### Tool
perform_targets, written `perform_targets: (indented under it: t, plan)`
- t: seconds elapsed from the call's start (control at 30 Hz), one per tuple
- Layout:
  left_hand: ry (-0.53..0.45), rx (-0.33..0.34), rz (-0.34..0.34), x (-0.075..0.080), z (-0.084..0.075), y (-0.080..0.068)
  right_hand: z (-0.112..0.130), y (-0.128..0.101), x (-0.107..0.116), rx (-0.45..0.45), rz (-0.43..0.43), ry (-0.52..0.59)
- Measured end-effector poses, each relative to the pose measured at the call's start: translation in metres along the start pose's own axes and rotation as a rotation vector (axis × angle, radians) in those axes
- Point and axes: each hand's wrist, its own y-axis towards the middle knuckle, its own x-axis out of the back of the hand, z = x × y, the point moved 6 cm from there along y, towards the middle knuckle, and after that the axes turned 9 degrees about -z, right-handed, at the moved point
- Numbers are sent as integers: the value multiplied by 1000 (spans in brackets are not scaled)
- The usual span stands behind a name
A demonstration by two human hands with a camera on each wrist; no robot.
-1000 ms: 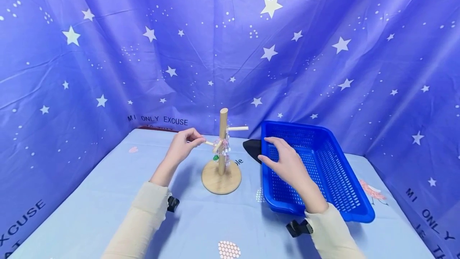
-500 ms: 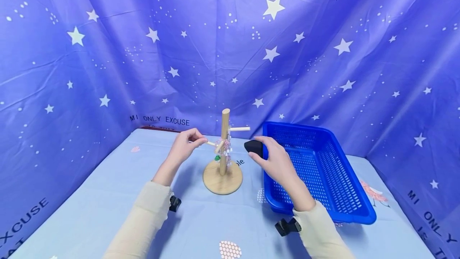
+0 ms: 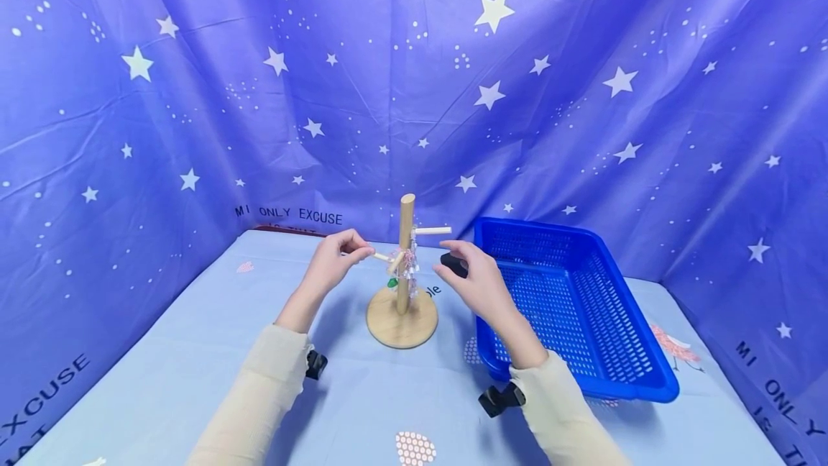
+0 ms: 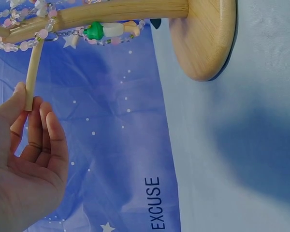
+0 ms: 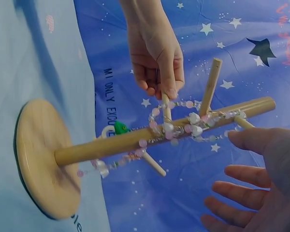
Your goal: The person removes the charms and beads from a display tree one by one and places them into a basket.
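- Blue star-print cloth (image 3: 194, 92) hung all round as backdrop, pale blue tablecloth (image 3: 194, 365) spread below.
- One wooden stand (image 3: 402, 286) at centre of the table: upright post on a round base, four short pegs counted in the right wrist view.
- One blue basket (image 3: 582, 308) just to the right of the stand, mesh-walled, long side running away from the viewer.
- One black object (image 3: 451, 262) behind the right hand, mostly hidden, too little showing to identify.
- Two hands up, one each side of the post, both in cream sleeves.
- Left hand (image 3: 333, 265) raised at peg height, thumb and fingertips pinching the tip of the left peg (image 4: 33, 72); other fingers loosely curled.
- Right hand (image 3: 475, 282) hovering just right of the post, fingers spread and relaxed, gripping nothing, not touching the stand in the right wrist view.
- One bead chain (image 5: 179, 128) draped round the post where the pegs meet: pale pink and clear beads, a small ring, one green charm (image 5: 120, 127) hanging lower down.
- Chain well above the base, between the two hands, closer to the left.
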Motion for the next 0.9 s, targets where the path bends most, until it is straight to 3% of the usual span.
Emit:
perform_targets:
  t: [0.33,0.6,0.73,0.9]
  plan:
    - [-8,-6,7,0,-1,0,0,7,-24,-121,49,270]
    - [-14,-2,4,1,-2,-1,-2,10,-44,-285,86,520]
    - [-12,3,3,0,-1,-1,-1,10,-47,-328,75,606]
    - [-9,2,1,0,0,0,0,8,-43,-359,38,635]
